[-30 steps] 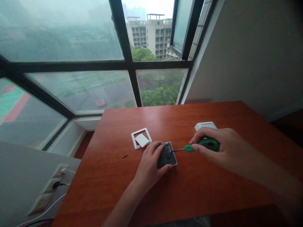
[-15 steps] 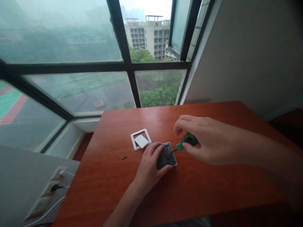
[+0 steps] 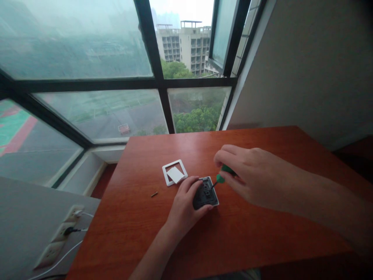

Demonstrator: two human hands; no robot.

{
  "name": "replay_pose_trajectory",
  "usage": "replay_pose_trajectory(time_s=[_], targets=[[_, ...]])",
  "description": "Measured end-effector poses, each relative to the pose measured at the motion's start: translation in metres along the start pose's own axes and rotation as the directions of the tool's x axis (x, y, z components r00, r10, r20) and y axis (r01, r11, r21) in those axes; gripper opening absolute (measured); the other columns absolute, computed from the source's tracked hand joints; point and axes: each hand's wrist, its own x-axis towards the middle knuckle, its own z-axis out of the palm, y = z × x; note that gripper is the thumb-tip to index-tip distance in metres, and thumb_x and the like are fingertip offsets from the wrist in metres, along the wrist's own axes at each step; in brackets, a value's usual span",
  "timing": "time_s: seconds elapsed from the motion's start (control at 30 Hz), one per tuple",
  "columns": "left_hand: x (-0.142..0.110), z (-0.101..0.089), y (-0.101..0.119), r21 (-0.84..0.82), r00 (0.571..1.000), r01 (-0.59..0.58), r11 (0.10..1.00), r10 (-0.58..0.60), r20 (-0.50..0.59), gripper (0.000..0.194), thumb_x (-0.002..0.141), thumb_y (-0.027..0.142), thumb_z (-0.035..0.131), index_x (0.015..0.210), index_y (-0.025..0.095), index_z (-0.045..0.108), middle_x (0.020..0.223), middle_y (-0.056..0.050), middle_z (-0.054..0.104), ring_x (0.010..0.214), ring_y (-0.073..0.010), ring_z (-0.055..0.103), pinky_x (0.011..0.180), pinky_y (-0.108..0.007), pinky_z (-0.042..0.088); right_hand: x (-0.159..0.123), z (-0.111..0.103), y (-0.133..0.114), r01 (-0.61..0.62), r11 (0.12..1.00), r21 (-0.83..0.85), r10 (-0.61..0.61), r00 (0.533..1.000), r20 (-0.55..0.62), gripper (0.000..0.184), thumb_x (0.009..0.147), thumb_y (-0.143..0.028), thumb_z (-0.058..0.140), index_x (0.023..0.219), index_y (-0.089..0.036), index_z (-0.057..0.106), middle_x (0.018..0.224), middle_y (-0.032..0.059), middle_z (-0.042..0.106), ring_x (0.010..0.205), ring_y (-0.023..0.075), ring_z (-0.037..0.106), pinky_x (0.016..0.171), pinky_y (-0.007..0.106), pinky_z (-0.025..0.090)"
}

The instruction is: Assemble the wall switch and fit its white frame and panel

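A square wall switch (image 3: 205, 196), dark inside with a pale rim, lies on the brown table. My left hand (image 3: 186, 198) grips it, fingers over the far edge and thumb at the near edge. My right hand (image 3: 241, 171) is wrapped round the green handle of a screwdriver (image 3: 220, 178). The screwdriver's thin shaft slants down to the left, and its tip meets the middle of the switch's dark inner side. Beyond my left hand lies a white square frame (image 3: 166, 177) with a white plate (image 3: 175, 175) resting across its opening. A small screw (image 3: 154, 194) lies left of my left hand.
The wooden table (image 3: 134, 237) runs up to a large window with dark bars (image 3: 161, 101). A grey wall (image 3: 305, 70) stands on the right. Wall sockets (image 3: 60, 232) with plugs and a white cable (image 3: 62, 258) are at lower left.
My right hand has turned and its fingers have closed further round the screwdriver handle, covering more of it. My left hand and the switch hold nearly the same place.
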Motion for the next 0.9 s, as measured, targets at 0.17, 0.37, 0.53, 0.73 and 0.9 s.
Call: replay_pose_trajectory(time_s=[0.17,0.37,0.53,0.73,0.9], targets=[[0.0001,-0.001,0.0001,-0.001,1.0,0.005,1.0,-0.005,0.006,0.067,0.066,0.027,0.083,0.126,0.025,0.053,0.136,-0.011,0.051,0.128,-0.0311,0.047,0.108,-0.051,0.041,0.0063,0.0055,0.0008,-0.09,0.977,-0.196,0.077,0.995,-0.07,0.023,0.096,-0.033,0.04,0.087,-0.02,0.057,0.081,0.0061,0.064,0.063,0.0192,0.058,0.05,0.03,0.02],[0.0003,-0.0005,-0.0006,0.009,1.0,0.006,1.0,-0.006,0.004,0.065,0.066,0.029,0.083,0.125,0.023,0.055,0.136,-0.011,0.052,0.128,-0.0307,0.047,0.108,-0.05,0.041,-0.0021,-0.001,-0.0038,-0.001,0.998,-0.064,-0.001,0.999,-0.036,0.007,0.084,-0.022,0.051,0.09,-0.022,0.054,0.089,0.0032,0.063,0.068,0.018,0.058,0.051,0.03,0.022],[-0.0006,0.0,-0.0014,0.014,1.0,0.008,1.0,-0.008,0.011,0.066,0.068,0.028,0.082,0.127,0.024,0.053,0.138,-0.011,0.05,0.13,-0.0307,0.045,0.109,-0.051,0.039,0.0014,-0.0004,-0.0048,-0.028,0.993,-0.112,0.025,0.999,-0.033,0.014,0.091,-0.033,0.049,0.094,-0.021,0.055,0.083,0.0036,0.065,0.067,0.0194,0.06,0.051,0.031,0.019],[-0.0004,-0.0005,-0.0006,0.015,1.0,0.007,1.0,-0.007,0.014,0.064,0.068,0.028,0.081,0.127,0.024,0.054,0.138,-0.01,0.05,0.129,-0.0307,0.046,0.109,-0.05,0.04,0.0031,-0.0019,-0.0065,-0.034,0.998,-0.048,0.031,0.997,-0.067,0.005,0.086,-0.026,0.053,0.088,-0.021,0.054,0.09,0.0042,0.063,0.073,0.0189,0.059,0.052,0.03,0.021],[-0.0003,0.0003,-0.0019,0.011,1.0,0.005,1.0,-0.005,0.015,0.066,0.068,0.027,0.081,0.128,0.024,0.053,0.138,-0.01,0.05,0.129,-0.03,0.045,0.11,-0.049,0.039,0.0029,-0.0001,-0.0058,0.02,0.999,-0.042,-0.021,0.999,-0.03,0.005,0.088,-0.027,0.052,0.09,-0.022,0.053,0.088,0.0014,0.063,0.069,0.018,0.058,0.051,0.029,0.02]])
